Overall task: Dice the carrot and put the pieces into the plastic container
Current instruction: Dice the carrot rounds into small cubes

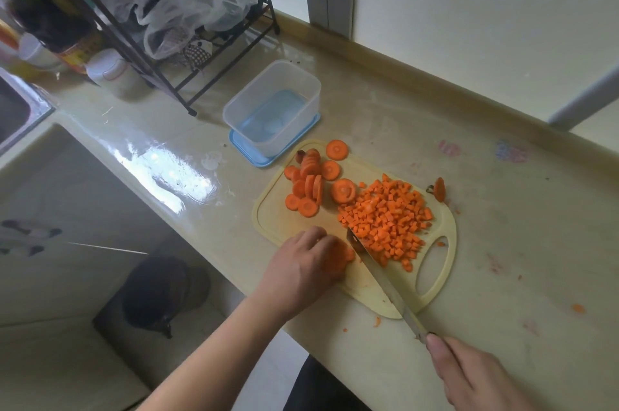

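Note:
A cream cutting board (278, 219) lies on the counter. A heap of diced carrot (388, 219) covers its right half, and several round carrot slices (310, 184) lie at its far left corner. My left hand (306, 263) grips a few carrot slices (338, 256) against the board's near left part. My right hand (475, 373) grips the handle of a knife (382, 280), whose blade runs up to the slices and the edge of the diced heap. The clear plastic container (278, 102) stands just beyond the board on its blue lid (248, 151), with no carrot in it.
A black wire rack (187, 42) with plastic bags stands at the back left, jars beside it. A sink (13, 109) is at the far left. A carrot end (439, 189) and small scraps lie on the counter (519, 243) right of the board.

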### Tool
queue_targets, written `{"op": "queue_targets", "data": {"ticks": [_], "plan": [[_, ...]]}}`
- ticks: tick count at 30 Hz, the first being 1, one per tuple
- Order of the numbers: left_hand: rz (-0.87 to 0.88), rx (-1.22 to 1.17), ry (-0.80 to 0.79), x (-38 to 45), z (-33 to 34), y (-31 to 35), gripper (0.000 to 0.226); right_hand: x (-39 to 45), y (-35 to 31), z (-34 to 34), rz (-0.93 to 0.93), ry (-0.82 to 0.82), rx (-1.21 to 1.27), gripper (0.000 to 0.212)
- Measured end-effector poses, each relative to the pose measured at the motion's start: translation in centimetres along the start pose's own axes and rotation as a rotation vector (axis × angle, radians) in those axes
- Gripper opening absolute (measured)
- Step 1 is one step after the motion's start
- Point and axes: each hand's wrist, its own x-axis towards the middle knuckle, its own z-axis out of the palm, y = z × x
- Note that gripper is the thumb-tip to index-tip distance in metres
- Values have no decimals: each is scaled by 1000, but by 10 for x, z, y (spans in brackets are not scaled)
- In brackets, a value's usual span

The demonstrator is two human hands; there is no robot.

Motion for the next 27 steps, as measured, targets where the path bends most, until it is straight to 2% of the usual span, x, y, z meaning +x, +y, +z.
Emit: {"op": "queue_targets", "data": {"ticks": [3, 4, 6, 9, 12, 16, 22, 27], "plan": [[-116, -6, 62, -9, 8, 5, 50, 4, -7, 7, -10, 32, -8, 74], [-146, -14, 68, -11, 10, 6, 51, 5, -8, 10, -10, 50, -22, 82], [-201, -34, 84, -11, 12, 9, 55, 5, -11, 15, 18, 77, -45, 83], [-237, -37, 104, -10, 14, 13, 59, 6, -14, 23, 23, 56, -72, 101], [-225, -31, 133, -9, 16, 15, 61, 7, -15, 26, -8, 31, -101, 92], [-233, -11, 183, -7, 18, 19, 60, 14, -13, 16, -51, 39, -68, 101], [-257, -4, 194, -1, 22, 22, 62, 16, -14, 5, -120, 44, -104, 42], [-166, 12, 193, -5, 20, 9, 68, 21, -17, -1, -146, 12, -124, 47]]}}
